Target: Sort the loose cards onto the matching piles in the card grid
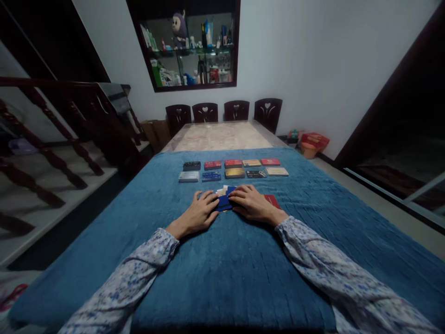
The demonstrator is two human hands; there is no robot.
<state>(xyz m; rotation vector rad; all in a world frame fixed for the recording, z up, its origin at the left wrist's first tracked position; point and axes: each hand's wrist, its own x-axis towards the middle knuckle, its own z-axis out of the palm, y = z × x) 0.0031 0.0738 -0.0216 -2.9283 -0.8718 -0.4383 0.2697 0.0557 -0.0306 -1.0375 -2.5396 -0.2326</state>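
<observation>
Between my hands, blue cards (223, 202) lie on the blue cloth (222, 273), with white and pale cards (220, 191) showing behind them. My left hand (200, 211) touches the blue cards' left side, its fingers slightly bent. Over their right side rests my right hand (252, 203), fingers curved onto the blue cards. A red card (272, 201) lies flat just beyond the right hand, partly covered by it. Farther back are two rows of card stacks, among them a black one (192, 166), a silver one (188, 176), a gold one (235, 173) and a cream one (277, 171).
The bare marble tabletop (225, 134) extends beyond the cloth, with several dark chairs (236, 110) at its far end. A wooden railing (66, 134) stands at the left. An orange bin (309, 150) and a red bag (315, 140) are on the floor at the right.
</observation>
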